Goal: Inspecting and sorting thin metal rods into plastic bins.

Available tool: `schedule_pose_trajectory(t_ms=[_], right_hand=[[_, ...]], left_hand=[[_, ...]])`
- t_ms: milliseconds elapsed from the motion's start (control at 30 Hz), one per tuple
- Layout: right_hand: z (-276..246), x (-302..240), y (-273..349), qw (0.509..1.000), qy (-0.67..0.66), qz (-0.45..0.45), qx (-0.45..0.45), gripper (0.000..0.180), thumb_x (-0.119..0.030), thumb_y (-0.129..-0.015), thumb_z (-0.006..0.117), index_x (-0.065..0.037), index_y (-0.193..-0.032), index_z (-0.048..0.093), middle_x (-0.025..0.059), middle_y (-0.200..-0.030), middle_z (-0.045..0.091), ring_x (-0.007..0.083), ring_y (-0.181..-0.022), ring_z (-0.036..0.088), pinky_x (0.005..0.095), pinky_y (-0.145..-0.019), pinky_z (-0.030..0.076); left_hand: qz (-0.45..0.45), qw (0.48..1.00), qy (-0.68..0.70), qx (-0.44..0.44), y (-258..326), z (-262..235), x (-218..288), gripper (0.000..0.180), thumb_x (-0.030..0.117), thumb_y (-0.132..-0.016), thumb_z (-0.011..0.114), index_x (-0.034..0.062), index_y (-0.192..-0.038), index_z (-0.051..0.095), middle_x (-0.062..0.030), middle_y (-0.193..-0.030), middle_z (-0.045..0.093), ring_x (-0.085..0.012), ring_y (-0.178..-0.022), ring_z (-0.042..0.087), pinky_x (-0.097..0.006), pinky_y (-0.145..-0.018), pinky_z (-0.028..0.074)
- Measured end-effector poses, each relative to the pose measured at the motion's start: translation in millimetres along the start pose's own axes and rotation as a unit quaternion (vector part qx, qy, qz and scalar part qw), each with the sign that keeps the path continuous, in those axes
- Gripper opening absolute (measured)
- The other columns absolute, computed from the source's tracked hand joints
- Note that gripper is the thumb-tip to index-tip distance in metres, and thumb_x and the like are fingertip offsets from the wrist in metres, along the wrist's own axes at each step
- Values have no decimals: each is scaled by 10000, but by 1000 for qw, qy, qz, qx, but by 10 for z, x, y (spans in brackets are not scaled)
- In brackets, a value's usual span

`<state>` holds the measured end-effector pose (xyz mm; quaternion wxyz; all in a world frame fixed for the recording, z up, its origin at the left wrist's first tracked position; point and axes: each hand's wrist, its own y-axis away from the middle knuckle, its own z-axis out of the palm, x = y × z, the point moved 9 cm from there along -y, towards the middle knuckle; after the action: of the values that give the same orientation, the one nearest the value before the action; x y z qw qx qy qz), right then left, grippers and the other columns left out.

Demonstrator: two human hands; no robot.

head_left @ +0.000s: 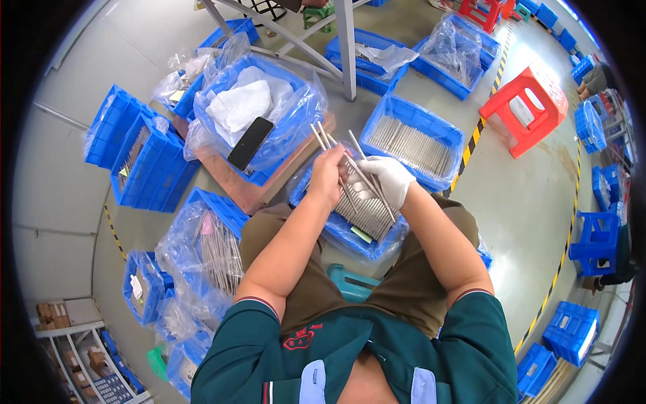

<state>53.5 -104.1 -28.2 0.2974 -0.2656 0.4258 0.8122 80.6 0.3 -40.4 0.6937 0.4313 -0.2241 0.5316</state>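
My bare left hand (327,176) is closed around a few thin metal rods (321,137) that stick up past its fingers. My right hand (391,179), in a white glove, is closed on another metal rod (356,143) close beside them. Both hands are above a blue crate (370,250) between my knees, lined with clear plastic. In it, a layer of silvery rods (356,219) lies side by side, with a yellow-green slip (361,233) at the near edge. Just beyond, a second blue crate (447,180) holds neat rows of similar rods (412,143).
At the left, a plastic-lined crate (296,79) with white sheets and a black phone (251,143) sits on a board (232,182). Bagged rods (219,252) lie by my left knee. A red stool (528,108) stands far right, past striped floor tape (473,143). A metal table leg (345,54) rises ahead.
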Motion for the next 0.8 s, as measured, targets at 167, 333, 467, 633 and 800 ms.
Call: schedule_pose_trajectory(t_ms=[167,333,467,633,800], right_hand=[[0,65,129,995,98,-25,1,175,-195,-921,500,-31,-867,530,65,-728,595,109,-518,544,231,-407,439],[-70,-6,181,990,112,-65,60,169,-208,-902,535,-72,-804,511,23,-659,535,62,-442,425,195,-370,308],[-88,-66,212,989,86,-93,75,169,-198,-897,545,-79,-785,503,13,-639,514,52,-422,385,192,-363,273],[-58,-52,204,995,16,-89,31,164,-211,-899,550,-85,-807,498,7,-639,501,48,-415,356,191,-360,250],[-58,-64,185,992,-56,-106,30,166,-235,-894,563,-97,-833,493,6,-627,513,59,-424,387,205,-366,264]], left_hand=[[-4,1000,27,-11,-33,-80,74,277,276,-924,512,34,-808,578,54,-590,348,-51,-491,309,-218,-437,271],[-41,995,34,-84,87,105,-6,307,302,-917,536,6,-908,614,58,-608,356,-52,-500,321,-207,-458,290],[-51,993,28,-98,127,203,-36,270,271,-918,535,14,-953,610,55,-633,368,-51,-519,333,-202,-472,309],[-38,986,28,-161,193,363,-31,282,301,-938,492,44,-960,604,53,-653,433,-42,-534,377,-190,-484,320],[-6,989,1,-149,271,443,-128,255,339,-928,509,100,-935,598,24,-713,565,-47,-571,482,-187,-493,353]])
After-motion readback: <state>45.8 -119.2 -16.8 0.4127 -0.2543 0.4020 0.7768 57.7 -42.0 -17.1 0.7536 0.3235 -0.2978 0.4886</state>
